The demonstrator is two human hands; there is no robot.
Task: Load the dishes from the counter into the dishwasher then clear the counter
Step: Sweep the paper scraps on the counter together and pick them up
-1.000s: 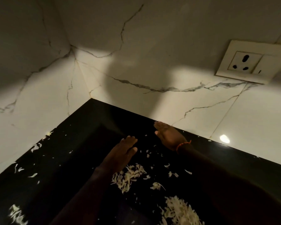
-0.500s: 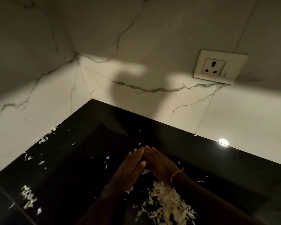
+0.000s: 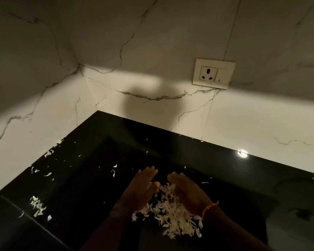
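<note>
Since a second ago we've raked the scraps [image 3: 172, 216] into one pile mid-desk [image 3: 83, 182]. Left hand [image 3: 140, 189] and right hand [image 3: 187, 191] flank it, fingers straight, holding nothing, probably touching it. Strays [image 3: 37, 205] remain left. No dishes in view.

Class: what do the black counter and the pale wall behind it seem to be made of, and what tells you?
Counter: probably polished black stone, since it mirrors a lamp. Wall: likely marble-look tile or slab, white with grey veins and thin straight joints.
</note>
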